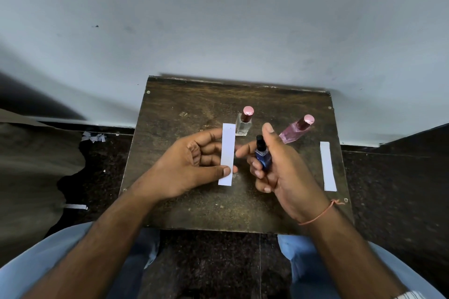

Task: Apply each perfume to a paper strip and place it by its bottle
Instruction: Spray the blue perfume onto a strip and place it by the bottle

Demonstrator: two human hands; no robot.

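Right hand grips blue bottle beside paper strip pinched by left hand.

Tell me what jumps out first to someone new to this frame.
Centre of the small dark table: the left hand pinches a white paper strip upright, facing a blue perfume bottle in the right hand grip, thumb raised above its black sprayer. Behind stand a clear bottle and a pink bottle, both pink-capped; a second strip lies flat at the right edge.
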